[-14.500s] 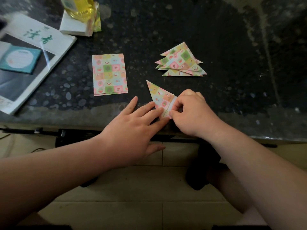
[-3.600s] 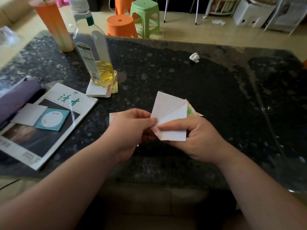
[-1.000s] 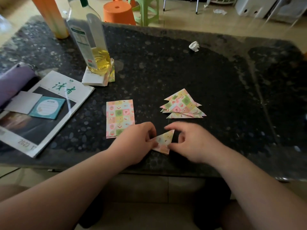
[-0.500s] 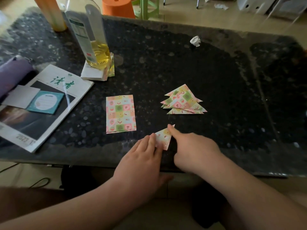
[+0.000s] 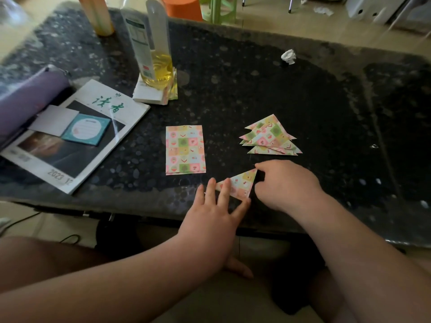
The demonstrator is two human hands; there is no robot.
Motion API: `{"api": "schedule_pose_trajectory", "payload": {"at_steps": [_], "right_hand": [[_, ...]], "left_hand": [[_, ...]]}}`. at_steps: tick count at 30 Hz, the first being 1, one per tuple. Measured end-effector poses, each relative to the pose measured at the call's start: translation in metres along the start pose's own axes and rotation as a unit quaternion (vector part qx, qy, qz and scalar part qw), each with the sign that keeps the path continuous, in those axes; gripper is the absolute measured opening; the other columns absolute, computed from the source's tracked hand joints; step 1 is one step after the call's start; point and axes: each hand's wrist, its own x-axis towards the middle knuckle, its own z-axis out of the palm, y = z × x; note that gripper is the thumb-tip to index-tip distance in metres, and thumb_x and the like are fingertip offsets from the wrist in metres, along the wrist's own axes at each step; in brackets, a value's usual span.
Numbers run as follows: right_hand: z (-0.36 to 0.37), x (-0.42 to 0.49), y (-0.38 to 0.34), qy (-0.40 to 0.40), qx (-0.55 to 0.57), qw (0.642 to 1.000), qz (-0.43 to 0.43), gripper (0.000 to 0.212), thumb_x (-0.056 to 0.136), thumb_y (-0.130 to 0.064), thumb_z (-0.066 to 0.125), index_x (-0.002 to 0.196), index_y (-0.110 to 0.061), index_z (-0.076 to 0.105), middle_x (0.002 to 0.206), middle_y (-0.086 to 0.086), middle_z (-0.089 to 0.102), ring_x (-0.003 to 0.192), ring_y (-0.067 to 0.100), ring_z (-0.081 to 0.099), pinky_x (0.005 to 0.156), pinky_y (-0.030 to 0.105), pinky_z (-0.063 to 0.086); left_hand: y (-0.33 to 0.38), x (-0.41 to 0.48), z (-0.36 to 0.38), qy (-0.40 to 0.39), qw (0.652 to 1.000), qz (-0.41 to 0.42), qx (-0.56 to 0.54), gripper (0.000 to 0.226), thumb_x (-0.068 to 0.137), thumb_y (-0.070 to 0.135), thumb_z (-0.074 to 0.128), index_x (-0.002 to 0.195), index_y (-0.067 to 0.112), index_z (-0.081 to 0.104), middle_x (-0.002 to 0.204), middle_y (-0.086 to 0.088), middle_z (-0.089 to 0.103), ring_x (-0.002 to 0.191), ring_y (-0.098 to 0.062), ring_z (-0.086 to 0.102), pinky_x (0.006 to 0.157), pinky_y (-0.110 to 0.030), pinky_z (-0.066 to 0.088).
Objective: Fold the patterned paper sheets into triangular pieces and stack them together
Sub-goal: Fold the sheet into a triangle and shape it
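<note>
Dark stone table [image 5: 326, 101]: bare room right of the stack of folded triangles [image 5: 270, 137]; flat patterned sheets [image 5: 185, 149] lie left of it. Left hand [image 5: 215, 217] flat, straight fingers pressing the triangular piece [image 5: 242, 183] by the near edge, hiding its left corner; right hand [image 5: 285, 185] curled at its top corner, grip unclear. Earlier, that index lay straight.

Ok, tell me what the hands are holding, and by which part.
The left hand presses straight fingers on the folded triangle at its left corner. The right hand meets its upper right tip; pinching or just pressing, I cannot tell.
</note>
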Motion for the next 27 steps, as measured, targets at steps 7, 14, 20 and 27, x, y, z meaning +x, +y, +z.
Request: {"api": "schedule_pose_trajectory", "payload": {"at_steps": [7, 14, 20, 27], "right_hand": [[0.006, 0.015, -0.002, 0.036, 0.036, 0.987, -0.15, 0.049, 0.093, -0.04, 0.068, 0.139, -0.034, 0.056, 0.139, -0.005, 0.047, 0.134, 0.017, 0.04, 0.108, 0.041, 0.046], [-0.001, 0.032, 0.006, -0.086, 0.124, 0.983, -0.104, 0.012, 0.092, -0.043, 0.072, 0.091, -0.034, 0.065, 0.102, -0.009, 0.064, 0.093, 0.01, 0.061, 0.077, 0.033, 0.055], [-0.014, 0.024, 0.022, -0.1, 0.308, 0.933, -0.16, 0.012, 0.097, -0.036, 0.07, 0.089, -0.031, 0.078, 0.086, -0.01, 0.076, 0.081, 0.007, 0.07, 0.071, 0.026, 0.055], [-0.016, 0.019, 0.039, -0.058, 0.355, 0.914, -0.185, 0.007, 0.093, -0.028, 0.075, 0.091, -0.034, 0.078, 0.092, -0.016, 0.075, 0.089, -0.005, 0.069, 0.078, 0.02, 0.056]], "left_hand": [[-0.002, -0.004, 0.003, -0.018, 0.999, 0.028, 0.0, 0.13, 0.063, 0.101, 0.045, 0.155, 0.043, -0.025, 0.16, -0.018, -0.037, 0.142, -0.058, -0.031, 0.115, -0.074, -0.013], [-0.032, -0.004, -0.029, 0.153, 0.958, -0.043, -0.237, 0.045, 0.095, 0.061, 0.054, 0.136, 0.04, 0.049, 0.138, 0.015, 0.048, 0.137, -0.012, 0.041, 0.126, -0.048, 0.015], [-0.061, 0.012, -0.055, 0.138, 0.9, -0.098, -0.401, 0.018, 0.097, 0.04, 0.066, 0.114, 0.037, 0.068, 0.11, 0.02, 0.066, 0.095, 0.003, 0.06, 0.079, -0.013, 0.046], [-0.055, 0.017, -0.064, 0.107, 0.904, -0.061, -0.408, 0.011, 0.099, 0.038, 0.064, 0.09, 0.042, 0.068, 0.089, 0.02, 0.066, 0.082, 0.002, 0.061, 0.064, -0.014, 0.043]]}}
